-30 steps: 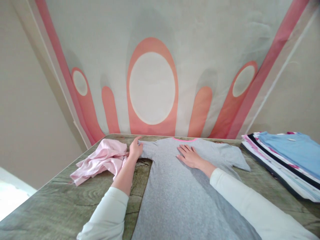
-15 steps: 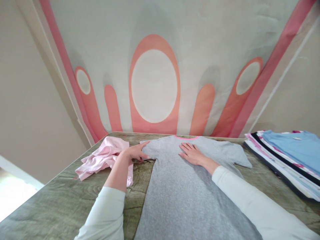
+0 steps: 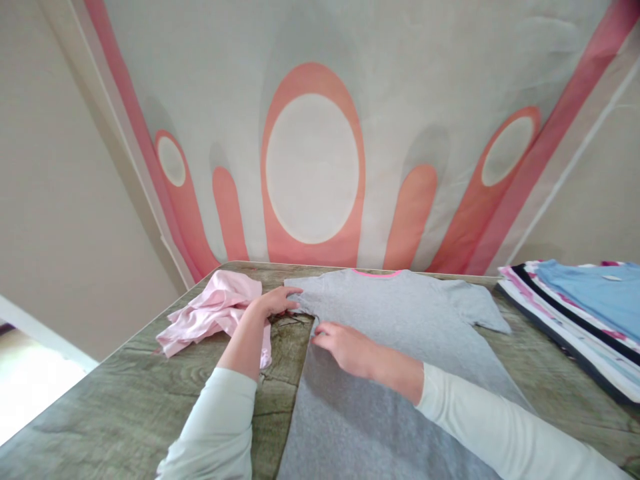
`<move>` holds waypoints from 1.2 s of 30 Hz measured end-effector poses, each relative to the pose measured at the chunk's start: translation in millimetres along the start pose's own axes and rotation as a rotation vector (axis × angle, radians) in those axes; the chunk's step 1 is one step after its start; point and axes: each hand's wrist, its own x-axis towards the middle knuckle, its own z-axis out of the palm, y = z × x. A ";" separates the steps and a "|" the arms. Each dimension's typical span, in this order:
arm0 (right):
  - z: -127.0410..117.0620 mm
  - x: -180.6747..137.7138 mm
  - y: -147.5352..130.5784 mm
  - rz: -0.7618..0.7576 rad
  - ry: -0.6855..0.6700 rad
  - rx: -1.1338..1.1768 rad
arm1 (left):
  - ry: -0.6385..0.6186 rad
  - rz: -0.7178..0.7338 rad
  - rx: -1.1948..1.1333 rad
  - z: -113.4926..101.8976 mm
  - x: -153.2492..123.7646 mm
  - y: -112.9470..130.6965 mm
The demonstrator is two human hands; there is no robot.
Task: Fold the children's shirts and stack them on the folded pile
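A grey T-shirt [image 3: 400,313] with a pink collar lies spread flat on the wood-grain table [image 3: 125,400], neck towards the wall. My left hand [image 3: 275,301] rests on its left sleeve, fingers closed round the sleeve's edge. My right hand [image 3: 345,347] lies on the shirt's left side near the armpit, fingers curled down onto the cloth at its edge. Both arms wear pale long sleeves.
A crumpled pink garment [image 3: 215,310] lies left of the grey shirt, by my left wrist. A stack of folded shirts [image 3: 575,307], blue on top, sits at the table's right edge. A patterned cloth wall [image 3: 310,167] rises just behind the table.
My right hand has slid from the shirt's chest leftward and nearer to me, to the left side seam. My left hand has stayed at the left sleeve.
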 end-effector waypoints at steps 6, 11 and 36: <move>19.5 4.3 -35.3 -0.252 -0.014 -0.302 | 0.061 0.070 0.050 3.0 4.1 -4.8; 15.6 1.7 -39.2 -0.342 0.014 -0.347 | 0.160 0.011 0.026 7.9 10.2 -10.1; -12.3 -50.3 124.2 0.657 -0.092 -0.127 | 0.219 0.334 0.546 101.7 28.7 49.7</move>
